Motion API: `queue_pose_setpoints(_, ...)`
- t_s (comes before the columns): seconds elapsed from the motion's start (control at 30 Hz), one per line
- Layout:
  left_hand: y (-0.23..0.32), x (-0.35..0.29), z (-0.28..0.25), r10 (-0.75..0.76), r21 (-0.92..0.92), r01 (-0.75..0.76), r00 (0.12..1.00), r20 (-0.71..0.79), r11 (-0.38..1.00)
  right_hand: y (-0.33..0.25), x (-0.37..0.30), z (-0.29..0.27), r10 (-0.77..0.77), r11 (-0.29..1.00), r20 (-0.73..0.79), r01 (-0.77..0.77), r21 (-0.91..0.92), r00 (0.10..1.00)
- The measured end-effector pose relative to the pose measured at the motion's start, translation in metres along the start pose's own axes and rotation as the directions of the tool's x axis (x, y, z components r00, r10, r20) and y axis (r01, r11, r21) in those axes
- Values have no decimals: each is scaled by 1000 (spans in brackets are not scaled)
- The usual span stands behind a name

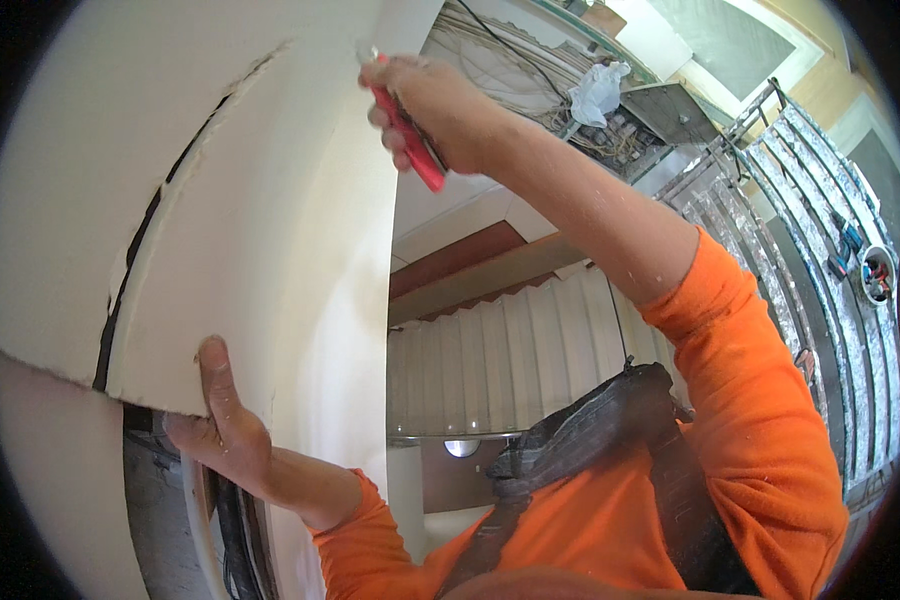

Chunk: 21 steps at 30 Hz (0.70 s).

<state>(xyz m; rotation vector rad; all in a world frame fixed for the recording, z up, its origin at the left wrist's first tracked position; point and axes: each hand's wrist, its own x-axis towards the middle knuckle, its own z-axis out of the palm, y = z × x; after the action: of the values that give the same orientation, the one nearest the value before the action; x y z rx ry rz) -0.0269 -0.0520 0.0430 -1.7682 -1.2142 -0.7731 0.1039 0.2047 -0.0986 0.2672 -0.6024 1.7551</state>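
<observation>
My left hand [228,430] grips the lower edge of a white wall panel [185,300] that looks like plasterboard. Its thumb lies on the panel's face, while the fingers go behind the edge and are partly hidden. A jagged dark slit runs up the panel from that edge, to the left of my hand. Raised at upper centre, my right hand [440,105] is closed round a utility knife [417,155] with a red handle. The knife's metal end points up beside the panel's right edge and is blurred.
Cables and a dark open box [625,135] with wiring stand at the upper right, near a plastic bag [600,92]. Paint-spattered slatted scaffolding [810,200] holds a white bucket [878,275] of tools. A black bag [580,430] hangs across my chest. Pipes and cables show below the panel.
</observation>
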Motion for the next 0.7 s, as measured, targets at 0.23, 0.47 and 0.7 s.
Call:
queue_pose_setpoints(0.23, 4, 1, 19, -50, 22, 50, 999, 15, 999, 15, 53, -9, -794, 327, 101, 561, -761, 600)
queue_pose_setpoints(0.47, -3, 0, 3, -18, 80, 14, 999, 43, 997, 26, 98, -41, -812, -305, 519, 563, -768, 267)
queue_pose_setpoints(0.7, -20, 2, -3, 50, 134, -38, 995, -85, 990, 11, 124, -43, -799, -389, 595, 686, -615, 80)
